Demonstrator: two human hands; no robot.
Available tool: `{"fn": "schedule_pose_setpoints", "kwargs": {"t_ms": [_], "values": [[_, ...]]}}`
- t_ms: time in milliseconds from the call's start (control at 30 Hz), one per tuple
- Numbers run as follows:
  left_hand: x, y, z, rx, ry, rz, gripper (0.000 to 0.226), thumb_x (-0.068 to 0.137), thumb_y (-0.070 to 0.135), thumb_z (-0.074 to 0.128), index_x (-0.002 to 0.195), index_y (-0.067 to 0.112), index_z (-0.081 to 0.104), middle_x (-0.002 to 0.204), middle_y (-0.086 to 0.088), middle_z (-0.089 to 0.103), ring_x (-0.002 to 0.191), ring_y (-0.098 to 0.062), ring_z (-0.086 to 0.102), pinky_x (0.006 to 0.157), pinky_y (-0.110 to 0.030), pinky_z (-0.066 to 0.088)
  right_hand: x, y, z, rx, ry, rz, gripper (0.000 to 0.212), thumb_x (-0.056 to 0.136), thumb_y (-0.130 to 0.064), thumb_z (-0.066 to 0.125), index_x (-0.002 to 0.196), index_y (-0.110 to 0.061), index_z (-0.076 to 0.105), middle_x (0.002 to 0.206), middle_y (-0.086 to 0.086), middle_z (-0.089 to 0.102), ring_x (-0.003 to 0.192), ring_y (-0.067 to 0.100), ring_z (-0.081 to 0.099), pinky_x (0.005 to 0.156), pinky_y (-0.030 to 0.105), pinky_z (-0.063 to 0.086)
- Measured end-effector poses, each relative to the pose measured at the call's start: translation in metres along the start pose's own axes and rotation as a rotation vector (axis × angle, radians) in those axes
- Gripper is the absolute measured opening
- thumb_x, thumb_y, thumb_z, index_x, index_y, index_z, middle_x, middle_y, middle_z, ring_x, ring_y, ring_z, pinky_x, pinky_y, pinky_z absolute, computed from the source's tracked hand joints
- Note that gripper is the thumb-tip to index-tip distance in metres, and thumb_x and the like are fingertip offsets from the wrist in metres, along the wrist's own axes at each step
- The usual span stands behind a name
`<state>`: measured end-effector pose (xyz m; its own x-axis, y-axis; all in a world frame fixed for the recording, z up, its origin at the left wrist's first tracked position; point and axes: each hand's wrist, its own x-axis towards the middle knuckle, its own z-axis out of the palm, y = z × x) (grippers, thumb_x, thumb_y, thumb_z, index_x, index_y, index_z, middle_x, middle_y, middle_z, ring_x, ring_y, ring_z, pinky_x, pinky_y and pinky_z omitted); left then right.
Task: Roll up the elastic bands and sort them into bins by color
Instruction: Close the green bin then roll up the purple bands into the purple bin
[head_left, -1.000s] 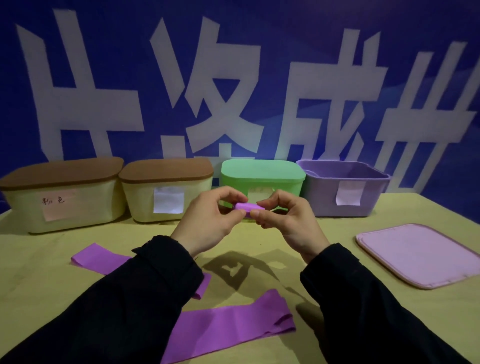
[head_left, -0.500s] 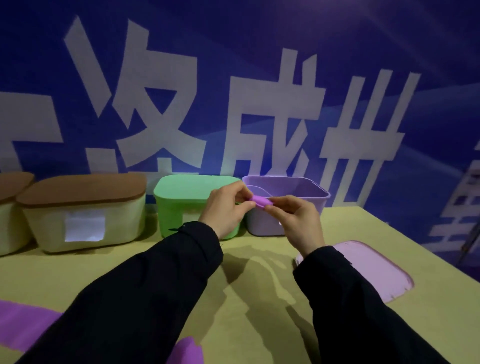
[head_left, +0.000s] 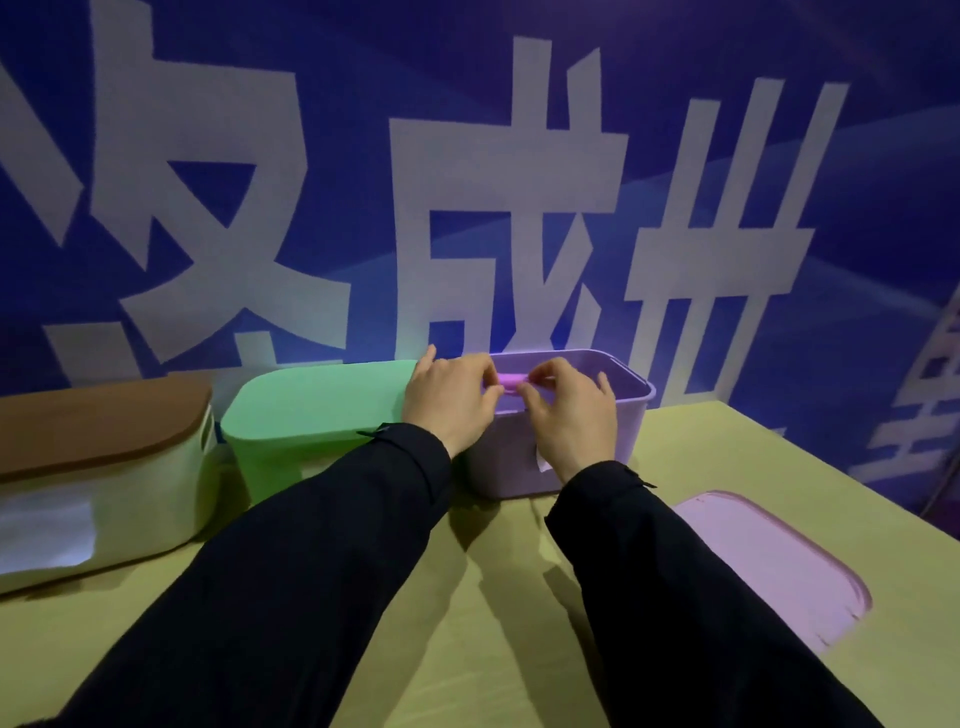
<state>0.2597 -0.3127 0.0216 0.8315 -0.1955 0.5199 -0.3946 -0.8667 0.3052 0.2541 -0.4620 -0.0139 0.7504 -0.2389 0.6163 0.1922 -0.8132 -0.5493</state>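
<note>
Now both hands are holding a rolled purple elastic band (head_left: 508, 381) between them, over the open top of the lidless purple bin (head_left: 631, 382). The left hand (head_left: 449, 402) is pinching the roll's left end with curled thumb and fingers, and the right hand (head_left: 569, 415) is pinching its right end the same way, so only the short middle stretch of the roll is showing between the two sets of fingertips. The roll is lying roughly level, just above the bin's near rim; whether it is touching the rim cannot be told. Beyond the fingers, the bin's far wall is standing against the blue banner (head_left: 311, 130) with large white characters. Just left of the left hand's knuckles, the green lidded bin (head_left: 311, 410) is sitting beside the purple one, and farther left a cream bin with a brown lid (head_left: 98, 467) is standing. Nearer than the right wrist and to its right, a pink-purple lid (head_left: 769, 561) is lying flat on the yellow-green table (head_left: 493, 623). Black sleeves (head_left: 311, 597) are covering both forearms.
</note>
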Motion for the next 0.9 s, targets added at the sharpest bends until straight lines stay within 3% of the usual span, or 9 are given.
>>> {"fn": "schedule_pose_setpoints", "kwargs": {"t_ms": [100,167,267,367,667,800,900], "values": [[0.001,-0.001,0.0,0.052,-0.047,0.039,0.028,0.102,0.04,0.054,0.104,0.021,0.074,0.117,-0.001,0.072,0.118,-0.023,0.06,0.124,-0.045,0.018,-0.001,0.002,0.001,-0.048,-0.005,-0.015,0.021,0.098,-0.045,0.06,0.1,-0.027,0.071,0.108,-0.008,0.073,0.119,0.017,0.06,0.124,0.048,0.019],[-0.004,0.0,-0.006,-0.001,-0.031,0.029,0.028,0.101,0.039,0.056,0.104,0.019,0.075,0.11,-0.001,0.073,0.108,-0.025,0.062,0.115,-0.045,0.036,-0.006,-0.003,-0.001,-0.044,0.0,-0.035,0.024,0.097,-0.047,0.061,0.101,-0.027,0.074,0.107,-0.008,0.074,0.117,0.017,0.061,0.122,0.049,0.026],[-0.02,-0.002,-0.024,-0.095,-0.022,-0.001,0.026,0.099,0.041,0.059,0.099,0.02,0.074,0.098,-0.001,0.074,0.094,-0.025,0.065,0.087,-0.04,0.053,-0.021,-0.019,-0.011,0.013,-0.004,-0.048,0.028,0.094,-0.05,0.064,0.097,-0.025,0.077,0.097,-0.006,0.077,0.098,0.019,0.067,0.096,0.046,0.052],[-0.046,-0.01,-0.048,-0.102,-0.03,-0.02,0.025,0.097,0.04,0.059,0.089,0.021,0.073,0.089,-0.001,0.072,0.087,-0.026,0.065,0.077,-0.037,0.053,-0.045,-0.047,-0.025,0.062,-0.05,-0.056,0.03,0.092,-0.05,0.066,0.096,-0.024,0.078,0.094,-0.005,0.078,0.092,0.02,0.069,0.08,0.042,0.057],[-0.152,-0.06,-0.118,-0.26,0.056,-0.127,0.025,0.096,0.036,0.065,0.085,0.016,0.075,0.08,0.0,0.071,0.081,-0.021,0.065,0.073,-0.035,0.052,-0.132,-0.141,-0.022,0.197,-0.233,-0.078,0.026,0.091,-0.047,0.068,0.096,-0.024,0.078,0.094,-0.008,0.078,0.091,0.015,0.072,0.083,0.039,0.058],[-0.202,-0.098,-0.147,-0.194,-0.051,-0.142,0.021,0.097,0.036,0.063,0.086,0.021,0.074,0.083,0.004,0.071,0.082,-0.016,0.064,0.073,-0.031,0.046,-0.172,-0.176,-0.006,0.212,-0.341,-0.107,0.022,0.091,-0.043,0.069,0.091,-0.023,0.077,0.092,-0.005,0.077,0.087,0.015,0.07,0.076,0.033,0.056],[-0.235,-0.147,-0.172,-0.256,-0.209,-0.314,0.021,0.097,0.034,0.064,0.09,0.015,0.072,0.086,-0.003,0.073,0.083,-0.021,0.068,0.075,-0.036,0.053,-0.195,-0.204,0.008,0.203,-0.42,-0.159,0.016,0.089,-0.038,0.071,0.086,-0.023,0.075,0.086,-0.002,0.076,0.084,0.019,0.07,0.073,0.033,0.055]]}}
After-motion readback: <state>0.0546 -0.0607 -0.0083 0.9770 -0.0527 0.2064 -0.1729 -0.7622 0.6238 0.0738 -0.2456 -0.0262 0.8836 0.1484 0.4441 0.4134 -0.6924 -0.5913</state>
